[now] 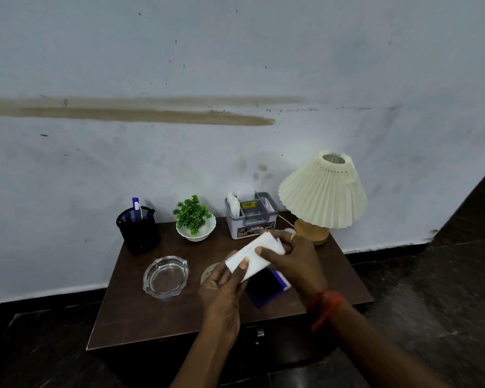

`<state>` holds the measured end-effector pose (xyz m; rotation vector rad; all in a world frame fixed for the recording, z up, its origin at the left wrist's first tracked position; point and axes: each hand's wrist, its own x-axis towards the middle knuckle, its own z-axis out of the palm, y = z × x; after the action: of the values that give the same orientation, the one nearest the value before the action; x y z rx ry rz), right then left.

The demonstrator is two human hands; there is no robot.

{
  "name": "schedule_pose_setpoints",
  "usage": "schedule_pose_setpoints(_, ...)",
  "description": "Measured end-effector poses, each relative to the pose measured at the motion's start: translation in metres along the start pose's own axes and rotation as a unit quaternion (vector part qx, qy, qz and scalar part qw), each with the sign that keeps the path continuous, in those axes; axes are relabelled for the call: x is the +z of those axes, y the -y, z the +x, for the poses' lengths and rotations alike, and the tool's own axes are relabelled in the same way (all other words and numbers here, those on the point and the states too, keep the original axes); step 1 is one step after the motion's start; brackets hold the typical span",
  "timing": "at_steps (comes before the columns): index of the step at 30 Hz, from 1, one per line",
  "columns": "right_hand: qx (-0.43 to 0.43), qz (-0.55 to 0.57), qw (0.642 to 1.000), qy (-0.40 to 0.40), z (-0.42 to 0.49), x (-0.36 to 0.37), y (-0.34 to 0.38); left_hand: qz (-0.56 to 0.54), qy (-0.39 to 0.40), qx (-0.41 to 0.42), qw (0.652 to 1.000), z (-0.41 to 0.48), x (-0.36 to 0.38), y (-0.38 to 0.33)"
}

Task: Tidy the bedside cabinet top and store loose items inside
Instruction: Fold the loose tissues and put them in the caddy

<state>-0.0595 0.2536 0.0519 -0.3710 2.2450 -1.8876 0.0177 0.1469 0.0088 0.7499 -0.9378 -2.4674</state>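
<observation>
- Dark brown bedside cabinet (140, 312) stands against a pale, scuffed wall (235, 65) with a long brownish streak; black skirting runs along the wall base, dark floor (445, 303) to the right.
- Back row on the cabinet top, left to right: black mesh pen holder (138, 229) with blue pens, small green plant in a white bowl (195, 221), grey organiser box (251, 215), lamp (323, 191) with pleated cream shade and wooden base.
- Front left: clear glass ashtray (165, 277), upright, apart from the hands.
- A round coaster-like disc (207, 271) shows partly just left of the left hand; what it is cannot be told.
- White rectangular item (254, 257) is held above the cabinet top, tilted, its long axis running from lower left to upper right.
- Left hand (221, 292): thumb lies across the item's near face, fingers underneath, closed on its lower-left end. Forearm comes up from the bottom edge.
- Right hand (294, 260): thumb on top, fingers curled over the far upper-right end, clamped on the same item. A ring on 1 finger; red thread band (326, 303) at the wrist.
- Purple-edged dark flat pad (266, 289) lies on the top directly under the held item, partly hidden by both hands.
- A small metal knob (260, 332) shows on the cabinet front below the top edge.
</observation>
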Motion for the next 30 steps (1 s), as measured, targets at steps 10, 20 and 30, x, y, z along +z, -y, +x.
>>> schedule_pose_setpoints(10, -0.229, -0.333, 0.914, 0.044, 0.114, -0.01, 0.057, -0.006, 0.007, -0.012, 1.0, 0.015, -0.011, 0.004)
schedule_pose_setpoints(20, -0.215, -0.427, 0.875, 0.081, 0.175, 0.018, 0.029, -0.004, -0.019, -0.029, 0.999, 0.027, -0.023, 0.007)
schedule_pose_setpoints(30, -0.205, -0.453, 0.864, 0.082, 0.191, 0.029, 0.005, -0.02, -0.037, -0.018, 0.999, 0.034, -0.038, 0.004)
